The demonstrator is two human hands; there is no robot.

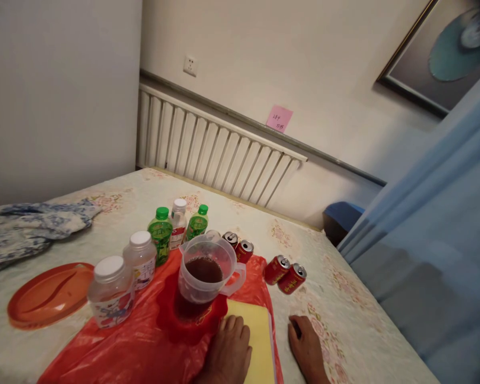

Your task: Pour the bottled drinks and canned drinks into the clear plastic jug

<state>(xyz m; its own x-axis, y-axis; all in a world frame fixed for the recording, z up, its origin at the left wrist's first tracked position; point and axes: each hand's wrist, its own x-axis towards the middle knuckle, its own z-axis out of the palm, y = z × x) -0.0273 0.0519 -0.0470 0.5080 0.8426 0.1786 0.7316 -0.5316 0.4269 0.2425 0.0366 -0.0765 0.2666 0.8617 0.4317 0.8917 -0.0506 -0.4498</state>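
My left hand (232, 349) lies palm down with its fingers out flat, over the yellow pad (258, 338) and against the rim of a red scalloped dish (174, 330). On that dish stands a clear plastic measuring jug (194, 290), partly filled with dark brown liquid, its handle to the right. To the right of the pad, my right hand (307, 344) rests on the flowered tablecloth (364, 341). Its fingers are curled in and nothing shows in them. Two red drink cans (286, 274) stand beyond it.
Left of the jug are two white-lidded jars (114, 298), green-capped bottles (160, 237) and a white-capped bottle (178, 221). More opened cans (245, 250) stand behind the jug. A red plastic sheet (104, 357) lies underneath. An orange lid (50, 296) and patterned cloth (28, 229) are far left.
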